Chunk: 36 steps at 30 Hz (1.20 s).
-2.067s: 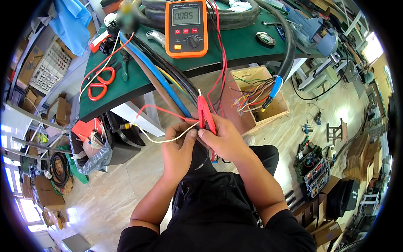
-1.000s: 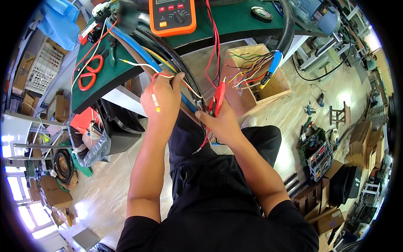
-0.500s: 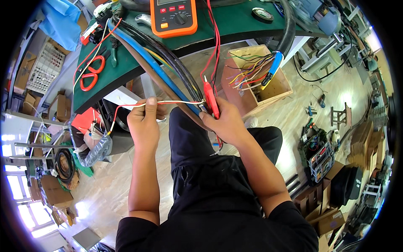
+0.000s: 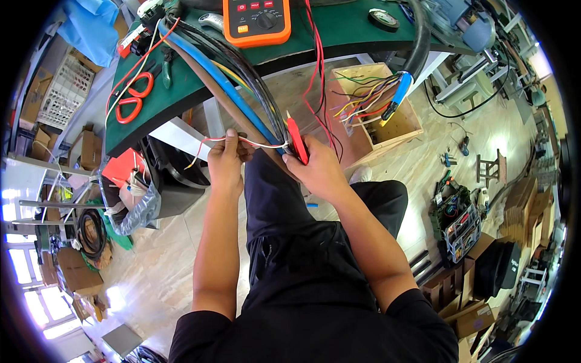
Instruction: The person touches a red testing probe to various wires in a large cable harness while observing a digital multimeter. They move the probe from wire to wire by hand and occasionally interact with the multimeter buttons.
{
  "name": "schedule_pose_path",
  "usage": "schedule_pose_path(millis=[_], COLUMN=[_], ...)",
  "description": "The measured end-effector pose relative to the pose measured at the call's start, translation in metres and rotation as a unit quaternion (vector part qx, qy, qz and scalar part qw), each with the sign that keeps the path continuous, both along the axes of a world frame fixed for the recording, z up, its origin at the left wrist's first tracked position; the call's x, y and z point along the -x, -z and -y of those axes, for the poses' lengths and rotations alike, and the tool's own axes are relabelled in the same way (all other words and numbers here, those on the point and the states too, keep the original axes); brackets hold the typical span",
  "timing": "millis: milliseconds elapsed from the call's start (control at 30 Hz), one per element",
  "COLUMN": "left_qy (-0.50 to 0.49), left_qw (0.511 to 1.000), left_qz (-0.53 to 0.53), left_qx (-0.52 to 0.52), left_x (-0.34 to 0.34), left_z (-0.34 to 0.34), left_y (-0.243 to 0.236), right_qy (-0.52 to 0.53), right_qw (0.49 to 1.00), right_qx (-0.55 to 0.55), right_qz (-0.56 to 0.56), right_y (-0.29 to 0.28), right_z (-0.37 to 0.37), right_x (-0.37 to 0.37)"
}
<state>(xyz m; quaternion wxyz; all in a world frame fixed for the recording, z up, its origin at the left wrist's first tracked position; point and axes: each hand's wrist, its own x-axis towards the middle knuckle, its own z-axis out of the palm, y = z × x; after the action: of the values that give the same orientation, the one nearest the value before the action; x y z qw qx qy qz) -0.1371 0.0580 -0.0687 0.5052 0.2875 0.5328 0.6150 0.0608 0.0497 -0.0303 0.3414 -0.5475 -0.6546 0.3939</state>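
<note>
My left hand (image 4: 227, 162) pinches a twisted pair of thin red and white wires (image 4: 260, 144), its loose end sticking out to the left. The pair runs across to my right hand (image 4: 318, 168), which is closed around a red test probe (image 4: 295, 136) whose tip points up. Wire ends from a thick bundle meet at these right fingers, partly hidden. That bundle hangs off the bench, with a blue cable (image 4: 233, 91), a brown cable (image 4: 212, 84) and several black wires (image 4: 259, 85). Red and black leads (image 4: 318, 66) dangle beside the probe.
On the green bench (image 4: 327, 36) lie an orange multimeter (image 4: 256, 37), red-handled scissors (image 4: 134, 98) and a roll of black tape (image 4: 384, 20). A wooden box (image 4: 393, 136) stands below, under a thick black cable (image 4: 417, 48) with many coloured wire ends. A lined bin (image 4: 151, 199) is at left.
My left hand has moved right, closer to my right hand, along the red and white pair. The probe leans further left, and its leads hang looser and farther right.
</note>
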Motion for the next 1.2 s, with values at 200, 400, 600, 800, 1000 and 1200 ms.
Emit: schedule_pose_path(millis=[200,400,600,800,1000,1200], left_qy=[0.028,0.017,0.004,0.120,0.211,0.297], left_qw=[0.991,0.977,0.984,0.992,0.970,0.949], left_qz=[0.125,0.207,0.177,-0.025,-0.104,-0.103], left_qx=[0.046,0.039,0.018,-0.017,-0.058,-0.006], left_x=[-0.021,-0.029,-0.020,-0.037,-0.068,-0.090], left_z=[-0.017,-0.012,0.022,0.057,0.060,0.051], left_y=[0.004,-0.008,-0.011,-0.024,-0.046,-0.040], right_qy=[-0.013,-0.032,-0.070,-0.090,-0.090,-0.057], right_qw=[1.000,0.999,0.991,0.976,0.971,0.960], right_qx=[0.022,0.035,0.084,0.110,0.114,0.120], right_qz=[0.003,-0.022,-0.077,-0.165,-0.189,-0.246], right_y=[0.004,0.006,0.021,0.015,-0.005,0.015], right_z=[0.001,0.006,0.009,0.024,0.039,0.049], right_x=[0.001,-0.008,-0.019,-0.029,-0.041,-0.061])
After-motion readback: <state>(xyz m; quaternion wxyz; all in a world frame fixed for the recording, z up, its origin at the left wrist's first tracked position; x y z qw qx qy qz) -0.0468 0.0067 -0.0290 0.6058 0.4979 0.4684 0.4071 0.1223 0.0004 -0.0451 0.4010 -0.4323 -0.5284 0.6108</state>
